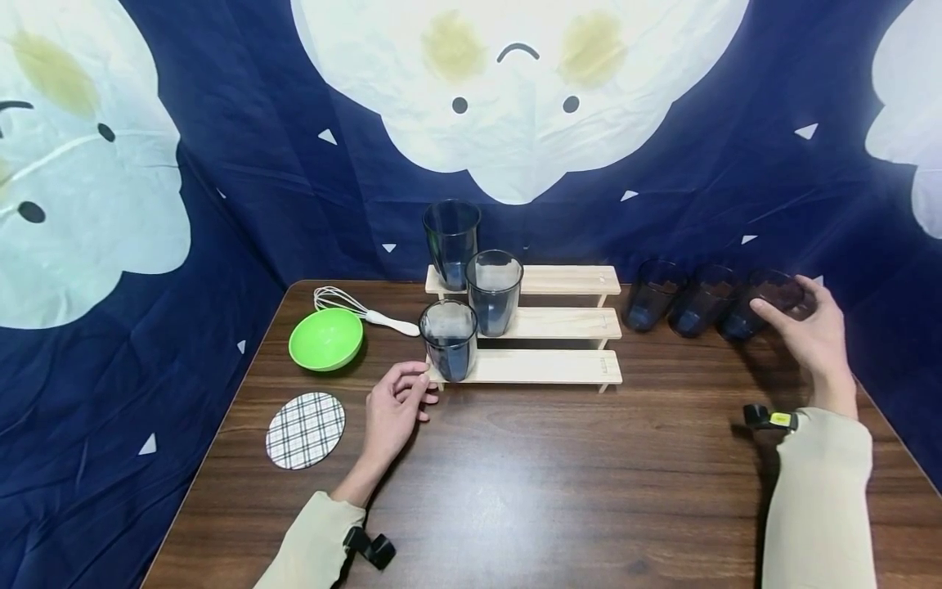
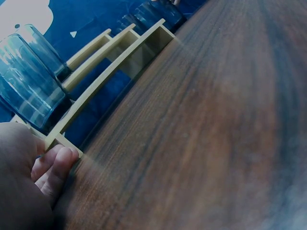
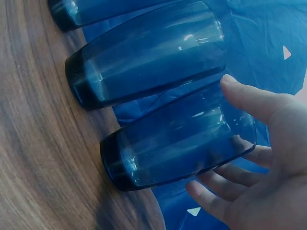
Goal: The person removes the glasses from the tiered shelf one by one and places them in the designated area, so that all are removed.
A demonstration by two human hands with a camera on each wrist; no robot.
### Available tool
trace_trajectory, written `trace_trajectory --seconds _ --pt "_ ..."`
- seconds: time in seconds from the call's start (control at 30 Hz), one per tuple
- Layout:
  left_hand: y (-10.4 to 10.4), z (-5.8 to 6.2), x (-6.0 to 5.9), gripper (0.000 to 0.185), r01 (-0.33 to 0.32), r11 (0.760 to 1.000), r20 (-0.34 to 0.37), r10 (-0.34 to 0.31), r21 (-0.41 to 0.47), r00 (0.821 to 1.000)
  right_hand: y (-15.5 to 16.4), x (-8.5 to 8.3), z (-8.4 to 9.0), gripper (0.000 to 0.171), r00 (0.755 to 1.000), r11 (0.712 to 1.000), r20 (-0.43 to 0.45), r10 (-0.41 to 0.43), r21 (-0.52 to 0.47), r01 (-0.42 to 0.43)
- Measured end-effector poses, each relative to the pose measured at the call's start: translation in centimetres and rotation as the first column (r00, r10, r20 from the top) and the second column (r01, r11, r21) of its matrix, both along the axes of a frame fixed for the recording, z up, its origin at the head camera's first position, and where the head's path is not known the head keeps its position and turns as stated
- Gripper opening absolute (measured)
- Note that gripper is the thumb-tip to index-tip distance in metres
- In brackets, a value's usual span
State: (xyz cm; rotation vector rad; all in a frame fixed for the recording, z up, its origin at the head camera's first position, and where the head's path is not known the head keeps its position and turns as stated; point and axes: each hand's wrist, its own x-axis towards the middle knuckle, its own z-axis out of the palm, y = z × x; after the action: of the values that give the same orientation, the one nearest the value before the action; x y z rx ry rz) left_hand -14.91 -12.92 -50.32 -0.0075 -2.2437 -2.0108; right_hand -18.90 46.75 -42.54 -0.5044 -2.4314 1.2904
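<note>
Rightmost tumbler [image 3: 168, 143] is loosely grasped by a wide right grip [image 1: 815, 331], front wooden riser [image 1: 540, 367] pinched by the left grip [image 1: 393, 406].

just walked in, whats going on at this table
A person's right hand is around the rightmost glass of three standing in a row on the table. The left hand holds the left end of the front wooden shelf. Three more glasses stand on the stepped shelves, one per level. A green bowl, whisk and checked mat sit to the left.
</note>
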Motion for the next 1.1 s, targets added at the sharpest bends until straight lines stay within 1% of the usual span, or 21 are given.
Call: trace_trajectory --seconds 0.07,0.27,0.47,0.53,0.7,0.77,0.87,1.0,1.1 --pt "0.0 -0.1 0.0 0.018 0.001 1.0 -0.002 -0.001 -0.001 1.0 0.1 0.1 0.2 0.09 1.0 1.0 0.009 -0.003 0.006 0.003" --pt "0.0 -0.2 0.1 0.017 0.003 1.0 -0.007 -0.003 0.01 1.0 -0.1 0.3 1.0 0.087 0.999 0.999 -0.023 -0.036 -0.008 0.036" --pt "0.1 -0.3 0.0 0.017 0.011 1.0 -0.013 -0.011 0.015 1.0 -0.9 1.2 3.1 0.083 0.995 0.995 -0.011 -0.098 0.02 0.099" --pt "0.1 -0.4 -0.1 0.018 0.012 1.0 -0.015 -0.011 0.016 1.0 -1.3 1.4 3.8 0.081 0.993 0.993 -0.024 -0.116 0.021 0.117" --pt "0.1 -0.4 -0.1 0.018 0.002 1.0 -0.014 -0.002 0.012 1.0 -2.7 1.4 5.3 0.075 0.984 0.99 -0.108 -0.14 -0.045 0.136" --pt "0.0 -0.3 0.0 0.018 -0.001 1.0 -0.013 0.001 0.009 1.0 -3.2 1.5 5.8 0.072 0.977 0.987 -0.154 -0.147 -0.082 0.135" --pt "0.0 -0.2 0.0 0.018 -0.002 1.0 -0.01 0.002 0.007 1.0 -4.1 1.7 6.5 0.068 0.965 0.987 -0.217 -0.147 -0.102 0.127" --pt "0.0 -0.2 0.1 0.018 -0.002 1.0 -0.005 0.002 0.005 1.0 -5.3 2.1 7.4 0.064 0.947 0.991 -0.294 -0.13 -0.081 0.111" --pt "0.0 -0.2 0.1 0.017 -0.002 1.0 -0.008 0.002 0.003 1.0 -6.1 2.4 7.9 0.062 0.927 0.994 -0.358 -0.109 -0.069 0.09"
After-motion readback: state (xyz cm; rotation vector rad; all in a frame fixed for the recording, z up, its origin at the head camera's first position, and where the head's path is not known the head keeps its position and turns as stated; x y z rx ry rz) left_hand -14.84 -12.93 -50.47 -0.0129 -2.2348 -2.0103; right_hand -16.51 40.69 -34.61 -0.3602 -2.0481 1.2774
